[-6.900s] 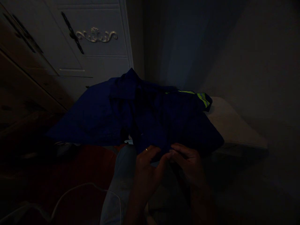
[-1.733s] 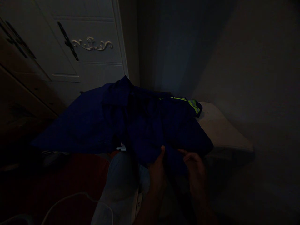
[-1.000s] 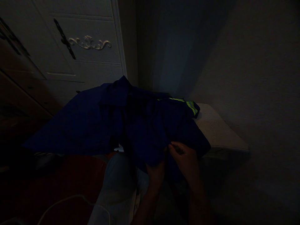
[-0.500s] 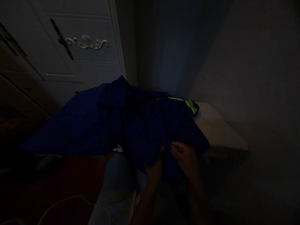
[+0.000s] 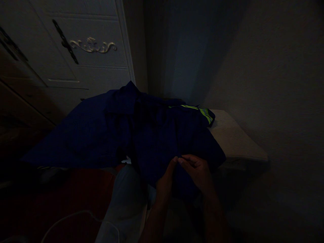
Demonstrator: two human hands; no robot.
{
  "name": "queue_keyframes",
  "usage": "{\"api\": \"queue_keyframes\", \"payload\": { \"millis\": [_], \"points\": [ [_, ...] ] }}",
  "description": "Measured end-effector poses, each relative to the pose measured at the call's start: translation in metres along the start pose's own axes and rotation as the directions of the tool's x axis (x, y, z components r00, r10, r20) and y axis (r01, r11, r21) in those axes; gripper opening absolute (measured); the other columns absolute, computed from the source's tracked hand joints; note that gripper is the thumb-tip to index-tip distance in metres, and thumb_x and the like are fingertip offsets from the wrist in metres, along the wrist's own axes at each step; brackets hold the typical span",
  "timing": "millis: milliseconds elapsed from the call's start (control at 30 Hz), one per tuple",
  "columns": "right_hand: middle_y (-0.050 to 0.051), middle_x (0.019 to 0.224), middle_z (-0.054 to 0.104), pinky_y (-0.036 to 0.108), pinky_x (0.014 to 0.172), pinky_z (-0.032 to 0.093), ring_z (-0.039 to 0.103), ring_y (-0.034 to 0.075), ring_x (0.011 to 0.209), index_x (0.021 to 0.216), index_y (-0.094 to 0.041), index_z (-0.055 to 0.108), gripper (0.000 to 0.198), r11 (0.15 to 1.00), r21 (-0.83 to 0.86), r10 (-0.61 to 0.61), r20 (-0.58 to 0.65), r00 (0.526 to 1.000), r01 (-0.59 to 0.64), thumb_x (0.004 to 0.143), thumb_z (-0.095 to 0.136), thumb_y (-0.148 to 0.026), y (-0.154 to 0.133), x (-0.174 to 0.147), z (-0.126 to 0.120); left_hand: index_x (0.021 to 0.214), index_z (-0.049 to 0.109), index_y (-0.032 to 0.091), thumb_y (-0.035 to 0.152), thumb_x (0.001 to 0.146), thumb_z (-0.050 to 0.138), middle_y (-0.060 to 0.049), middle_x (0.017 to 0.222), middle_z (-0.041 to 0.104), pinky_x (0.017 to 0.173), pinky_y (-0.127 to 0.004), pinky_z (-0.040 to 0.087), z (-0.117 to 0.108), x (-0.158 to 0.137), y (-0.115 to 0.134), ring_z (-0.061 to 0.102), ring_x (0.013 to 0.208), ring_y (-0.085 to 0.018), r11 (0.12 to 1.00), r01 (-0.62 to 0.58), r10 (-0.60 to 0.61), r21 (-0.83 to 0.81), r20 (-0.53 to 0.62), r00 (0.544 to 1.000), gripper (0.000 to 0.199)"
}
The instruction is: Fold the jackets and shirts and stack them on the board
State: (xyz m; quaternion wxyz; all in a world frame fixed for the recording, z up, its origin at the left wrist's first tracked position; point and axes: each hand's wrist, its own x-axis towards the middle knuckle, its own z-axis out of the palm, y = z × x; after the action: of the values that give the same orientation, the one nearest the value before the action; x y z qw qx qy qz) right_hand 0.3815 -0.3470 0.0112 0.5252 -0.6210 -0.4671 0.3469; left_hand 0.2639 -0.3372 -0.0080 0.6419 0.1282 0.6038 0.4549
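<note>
A dark blue jacket with a collar and a yellow-green reflective stripe lies spread out in dim light. My left hand grips the cloth near its front edge; the thumb shows on top while the other fingers are hidden under the fabric. Right beside it, my right hand pinches the same part of the jacket, thumb and forefinger pressed together. The two thumb tips almost meet. Whether a small fastener is between them is too dark to tell.
The jacket rests partly on a pale board at the right. White cabinet doors with a dark handle stand behind. A jeans-clad leg is below, near a white cable over a red surface.
My right hand has shifted slightly left, its thumb now close to the left thumb. The left thumb has come up more clearly onto the cloth. The jacket lies much the same.
</note>
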Motion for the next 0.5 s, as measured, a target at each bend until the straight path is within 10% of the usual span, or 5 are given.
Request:
{"api": "queue_keyframes", "payload": {
  "millis": [500],
  "points": [
    [0.001, 0.056, 0.063, 0.022, 0.047, 0.040, 0.053, 0.013, 0.049, 0.074, -0.018, 0.076, 0.026, 0.972, -0.189, -0.151, -0.042, 0.988, 0.141, 0.077, 0.060, -0.038, -0.0019, -0.0010, -0.0005, 0.098, 0.068, 0.024, 0.018, 0.043, 0.095, -0.006, 0.138, 0.058, 0.123, -0.036, 0.013, 0.0076, -0.0084, 0.0085, 0.037, 0.141, -0.025, 0.924, -0.372, 0.363, -0.093, -0.098, 0.927, 0.062]
  ]
}}
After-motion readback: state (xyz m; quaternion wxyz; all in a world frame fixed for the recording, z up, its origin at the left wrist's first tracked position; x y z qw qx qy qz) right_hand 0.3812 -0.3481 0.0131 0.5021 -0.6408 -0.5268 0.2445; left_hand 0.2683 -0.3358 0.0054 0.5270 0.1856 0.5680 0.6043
